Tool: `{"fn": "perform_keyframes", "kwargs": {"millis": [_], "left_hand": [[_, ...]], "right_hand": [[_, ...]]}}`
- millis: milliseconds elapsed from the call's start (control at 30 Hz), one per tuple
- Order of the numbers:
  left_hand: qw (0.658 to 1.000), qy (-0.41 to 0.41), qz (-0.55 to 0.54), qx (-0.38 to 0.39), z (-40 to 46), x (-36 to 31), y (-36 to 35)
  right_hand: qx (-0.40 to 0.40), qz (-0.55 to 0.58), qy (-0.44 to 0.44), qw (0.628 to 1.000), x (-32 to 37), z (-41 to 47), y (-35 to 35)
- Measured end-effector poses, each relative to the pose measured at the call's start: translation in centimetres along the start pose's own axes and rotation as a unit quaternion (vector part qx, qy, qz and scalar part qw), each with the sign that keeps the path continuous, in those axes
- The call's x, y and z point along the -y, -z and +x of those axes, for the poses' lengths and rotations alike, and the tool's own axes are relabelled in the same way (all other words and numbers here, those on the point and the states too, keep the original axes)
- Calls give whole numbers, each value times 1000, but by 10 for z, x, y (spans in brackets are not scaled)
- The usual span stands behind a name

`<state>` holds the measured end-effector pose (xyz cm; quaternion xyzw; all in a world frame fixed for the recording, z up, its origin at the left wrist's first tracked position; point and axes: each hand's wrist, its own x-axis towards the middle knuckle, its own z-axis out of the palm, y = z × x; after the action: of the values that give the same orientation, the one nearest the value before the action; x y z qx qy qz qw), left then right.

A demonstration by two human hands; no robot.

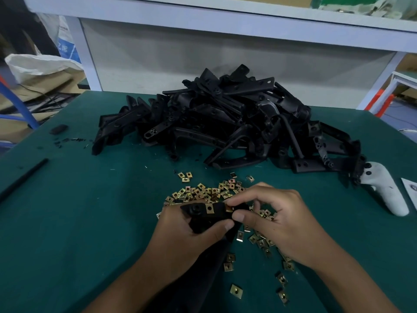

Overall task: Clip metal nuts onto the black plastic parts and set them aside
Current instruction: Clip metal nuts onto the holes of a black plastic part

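Nut [229, 209] between right hand [277, 222] fingertips

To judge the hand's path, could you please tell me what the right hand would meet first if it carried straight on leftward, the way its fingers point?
Probably the black plastic part that the left hand holds; the right hand already pinches a metal nut against it.

Desk [90, 222]: dark green cloth-like covering, matt, faintly fuzzy. Heap of black moulded plastic parts [225, 123]: mostly matt, dull sheen on curved edges. Small square brass-coloured metal clip nuts [203, 192]: shiny, glinting yellow. White plastic handheld controller [383, 190]: smooth, satin. Pale woven sack [40, 64]: coarse, matt.
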<state>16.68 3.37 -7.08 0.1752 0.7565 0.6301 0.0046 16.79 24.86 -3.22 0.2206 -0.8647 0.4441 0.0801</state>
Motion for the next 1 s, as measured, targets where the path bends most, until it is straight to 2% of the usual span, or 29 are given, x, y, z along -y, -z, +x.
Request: {"fn": "perform_keyframes", "kwargs": {"millis": [200, 300, 400, 500, 567, 733, 1000], "left_hand": [[999, -17, 38, 12, -3, -3, -2], [999, -15, 35, 9, -3, -2, -2], [999, -19, 48, 13, -3, -2, -3], [999, -21, 49, 8, -3, -5, -2], [999, -18, 42, 0, -4, -7, -2], [999, -23, 36, -1, -4, -9, -3], [999, -30, 38, -15, -3, -4, -2]], "right_hand": [[13, -12, 20, 1000, 5, 1, 2], [5, 5, -4, 1000, 4, 0, 0], [8, 90, -56, 994, 3, 0, -5], [6, 212, -104, 972, 2, 2, -4], [-5, 240, -124, 963, 2, 4, -2], [-17, 250, -156, 955, 2, 6, -2], [14, 259, -188, 947, 3, 6, -3]]}}
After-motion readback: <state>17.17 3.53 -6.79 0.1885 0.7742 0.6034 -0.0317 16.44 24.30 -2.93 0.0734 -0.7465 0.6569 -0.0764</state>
